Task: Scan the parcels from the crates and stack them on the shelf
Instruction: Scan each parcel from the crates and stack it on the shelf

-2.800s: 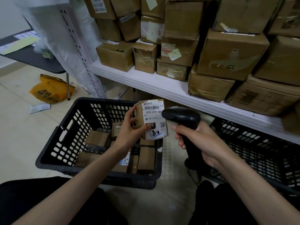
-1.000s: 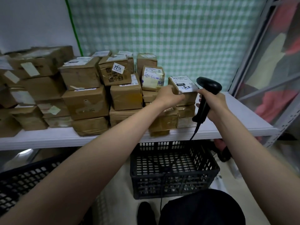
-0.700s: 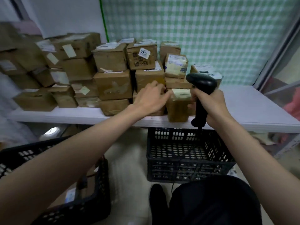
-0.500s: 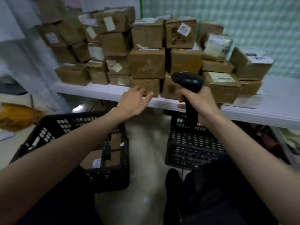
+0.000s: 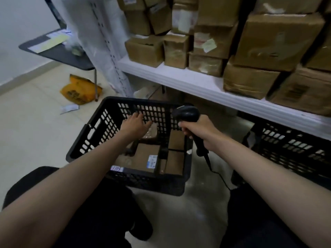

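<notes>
A black slotted crate stands on the floor in front of me with several brown cardboard parcels lying in it. My left hand reaches into the crate with fingers spread, just above a small taped parcel, holding nothing. My right hand grips the handle of a black corded barcode scanner over the crate's right rim. The white shelf behind carries stacked cardboard parcels.
A second black crate stands at the right under the shelf. A dark table with papers stands at the back left, with a yellow bag and a paper slip on the floor below. My dark-clothed knees fill the bottom.
My left hand put the labelled parcel on the shelf stack, let go, and came down empty into the left crate. My view swung from the shelf down to the crate. The scanner stayed in my right hand.
</notes>
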